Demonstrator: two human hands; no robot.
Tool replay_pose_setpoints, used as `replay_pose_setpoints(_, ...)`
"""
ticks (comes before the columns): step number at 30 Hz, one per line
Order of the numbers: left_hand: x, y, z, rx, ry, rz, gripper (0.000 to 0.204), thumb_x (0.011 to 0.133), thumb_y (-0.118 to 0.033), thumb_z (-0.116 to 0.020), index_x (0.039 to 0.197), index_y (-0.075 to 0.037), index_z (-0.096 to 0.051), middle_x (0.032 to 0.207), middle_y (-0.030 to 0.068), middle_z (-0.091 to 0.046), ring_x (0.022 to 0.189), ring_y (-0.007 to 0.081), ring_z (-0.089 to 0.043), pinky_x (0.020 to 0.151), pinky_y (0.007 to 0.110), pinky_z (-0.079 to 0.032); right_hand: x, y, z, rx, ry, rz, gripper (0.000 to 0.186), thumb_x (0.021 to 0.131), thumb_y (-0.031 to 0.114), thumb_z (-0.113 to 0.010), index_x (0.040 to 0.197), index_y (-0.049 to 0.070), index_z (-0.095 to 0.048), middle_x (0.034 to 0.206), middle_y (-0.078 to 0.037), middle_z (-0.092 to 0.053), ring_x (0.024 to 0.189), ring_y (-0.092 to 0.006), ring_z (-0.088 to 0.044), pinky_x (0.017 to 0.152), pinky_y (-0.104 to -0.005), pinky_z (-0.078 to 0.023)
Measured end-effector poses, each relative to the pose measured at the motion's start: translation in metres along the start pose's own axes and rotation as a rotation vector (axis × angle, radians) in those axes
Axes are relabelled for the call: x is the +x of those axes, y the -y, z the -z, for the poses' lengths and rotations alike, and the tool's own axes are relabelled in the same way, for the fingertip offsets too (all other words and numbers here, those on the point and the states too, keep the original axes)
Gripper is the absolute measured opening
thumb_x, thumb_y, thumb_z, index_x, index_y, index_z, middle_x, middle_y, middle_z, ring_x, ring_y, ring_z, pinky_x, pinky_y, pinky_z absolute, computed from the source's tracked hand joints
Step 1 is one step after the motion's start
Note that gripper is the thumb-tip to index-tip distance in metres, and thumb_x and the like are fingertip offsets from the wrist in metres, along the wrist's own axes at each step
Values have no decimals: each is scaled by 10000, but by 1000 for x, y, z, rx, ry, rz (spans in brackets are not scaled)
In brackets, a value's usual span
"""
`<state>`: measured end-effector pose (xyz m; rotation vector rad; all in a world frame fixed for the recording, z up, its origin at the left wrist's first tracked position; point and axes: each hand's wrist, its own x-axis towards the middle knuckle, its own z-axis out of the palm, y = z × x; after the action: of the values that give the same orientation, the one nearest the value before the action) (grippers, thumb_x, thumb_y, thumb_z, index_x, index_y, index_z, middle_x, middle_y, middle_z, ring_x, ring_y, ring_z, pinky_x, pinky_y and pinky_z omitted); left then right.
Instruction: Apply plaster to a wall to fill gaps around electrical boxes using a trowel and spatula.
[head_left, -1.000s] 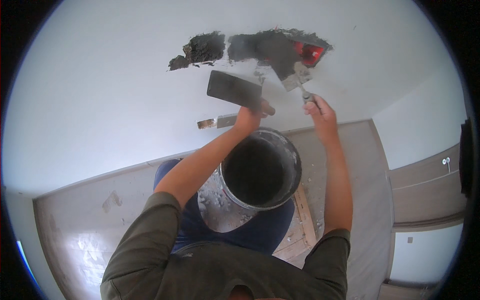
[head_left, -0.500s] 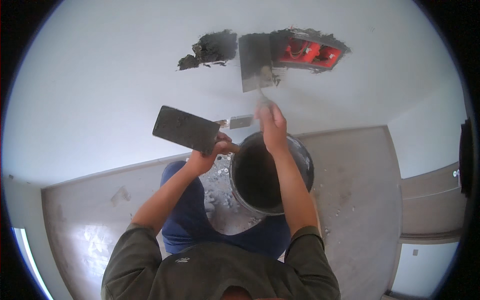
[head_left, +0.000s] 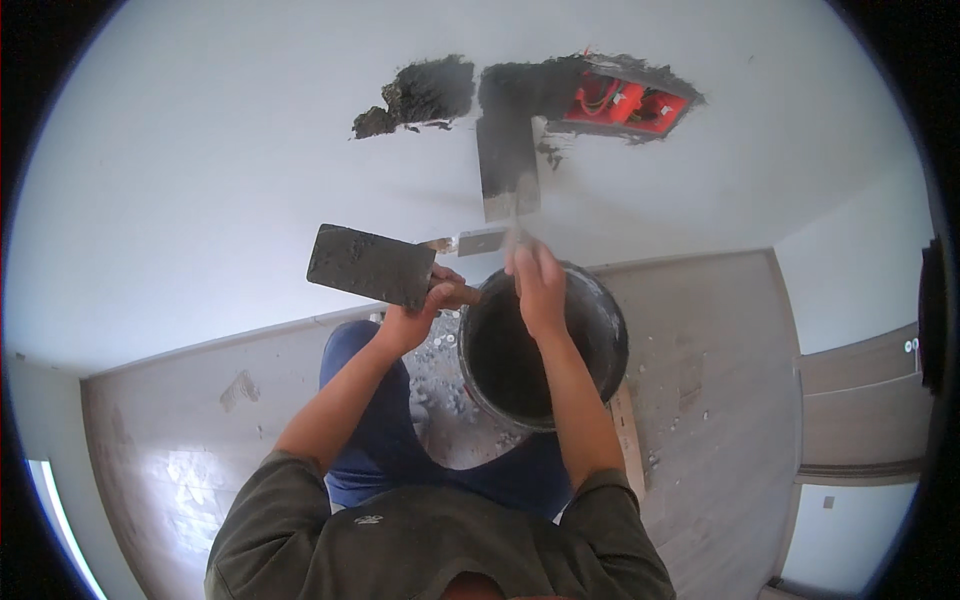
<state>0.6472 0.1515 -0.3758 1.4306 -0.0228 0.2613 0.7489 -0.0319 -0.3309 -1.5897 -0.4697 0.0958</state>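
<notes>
My right hand is closed round the handle of a wide flat trowel. Its dark, mortar-smeared blade lies just below the fresh dark mortar patch on the white wall. That patch borders red electrical boxes with wires inside. Further left on the wall is a rougher dark mortar patch. My left hand grips a second flat trowel by its wooden handle, its blade coated with dark mortar. Below my hands stands a round bucket, its inside dark.
A metal-coloured wall plate sits low on the wall, near the bucket's rim. Rubble and white bits lie on the floor between my legs. A wooden board lies right of the bucket. Wood-coloured panels stand at the right.
My right hand has drawn its trowel down the wall, uncovering dark mortar spread left of the red boxes. My left hand and its trowel have shifted only slightly.
</notes>
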Motion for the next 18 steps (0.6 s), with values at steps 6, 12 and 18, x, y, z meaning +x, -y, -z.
replay_pose_setpoints(6, 0, 7, 4, -42, 33, 28, 299, 987, -287, -567, 1113, -22, -510, 1152, 137, -608, 1007, 219, -645, 827, 352, -566, -13, 16, 0, 186, -17, -58, 292, 1020, 298, -473, 1029, 25, -577, 807, 14, -552, 713, -97, -482, 695, -244, -418)
replay_pose_setpoints(12, -3, 7, 3, -28, 1, 11, 282, 993, -270, -555, 1118, -23, -500, 1141, 132, -612, 1035, 219, -633, 842, 354, -557, -8, 36, -28, 648, -28, 59, 391, 1028, 365, -459, 1168, 6, -523, 931, -57, -557, 806, -137, -506, 774, -278, -432)
replay_pose_setpoints(18, -22, 8, 29, 330, -186, -144, 208, 991, -166, -532, 1100, 1, -592, 1081, 111, -648, 988, 251, -639, 863, 369, -518, -37, 109, -70, 1162, 237, -7, 378, 1008, 337, -493, 1250, 52, -440, 1085, -145, -548, 988, -280, -560, 922, -457, -461)
